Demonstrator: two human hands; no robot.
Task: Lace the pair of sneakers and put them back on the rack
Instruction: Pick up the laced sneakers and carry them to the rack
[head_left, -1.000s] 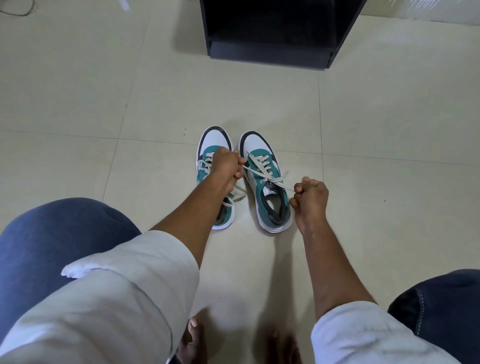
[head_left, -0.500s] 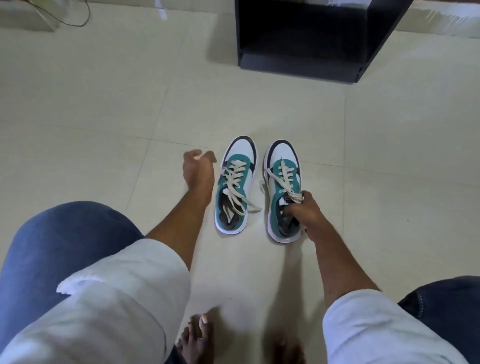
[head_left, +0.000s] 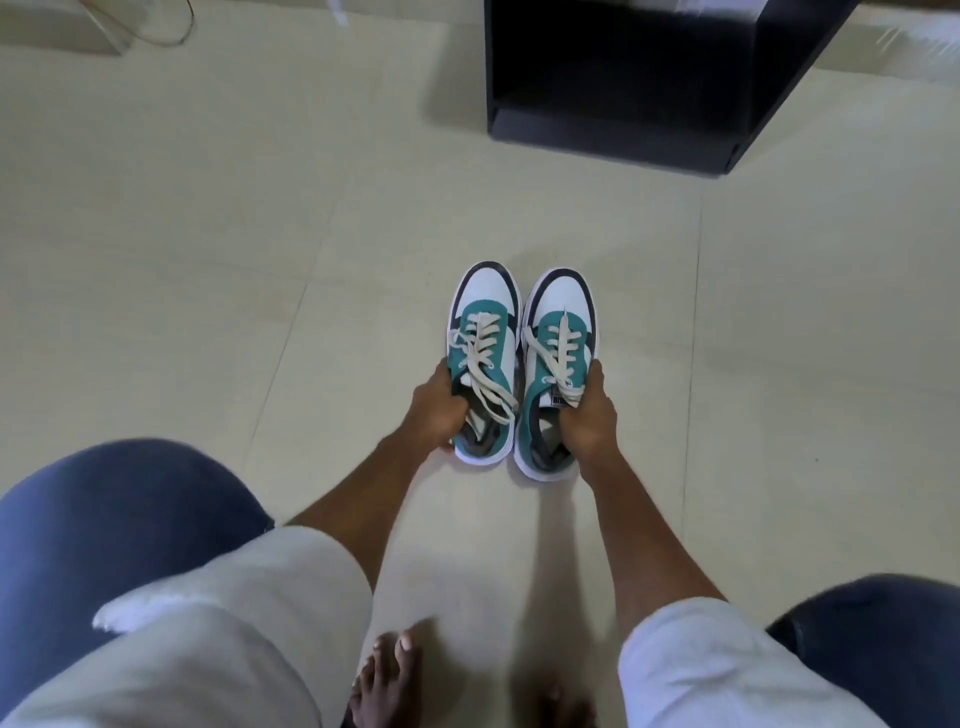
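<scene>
rack (head_left: 649, 78) cropped at top, fingertips inside sneakers (head_left: 519, 332)

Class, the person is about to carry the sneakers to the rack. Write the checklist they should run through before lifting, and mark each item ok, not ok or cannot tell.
1. Left hand has a grip on the left sneaker: ok, fingers inside the collar.
2. Right hand has a grip on the right sneaker: ok.
3. Both sneakers laced: ok, laces cross the eyelets.
4. Lace ends tied: cannot tell; loose ends lie over the tongues.
5. Rack open towards the person: ok, dark opening faces them.
6. Floor between sneakers and rack free of obstacles: ok.
</scene>
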